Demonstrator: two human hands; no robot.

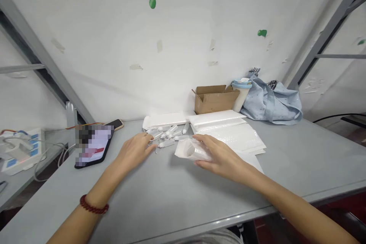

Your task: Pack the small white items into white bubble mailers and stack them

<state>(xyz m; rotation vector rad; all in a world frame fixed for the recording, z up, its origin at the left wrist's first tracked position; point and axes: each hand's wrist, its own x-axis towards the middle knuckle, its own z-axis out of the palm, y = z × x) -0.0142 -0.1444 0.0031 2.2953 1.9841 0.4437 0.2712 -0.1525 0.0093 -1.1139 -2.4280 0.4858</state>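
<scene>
My right hand (219,155) holds a white plastic bag (188,149) by its open mouth, just above the grey table (171,198). My left hand (134,151) reaches to a heap of small white items (168,135) in clear wrappers, its fingertips touching one at the near edge. Whether the fingers pinch it I cannot make out. A red bead bracelet (93,206) sits on my left wrist.
A stack of white bubble mailers (234,133) lies right of the heap. Behind stand a cardboard box (214,98), a cup with a blue lid (240,93) and a blue cloth (271,103). A tablet (93,145) and phone (116,124) lie left; a power strip (20,150) sits far left.
</scene>
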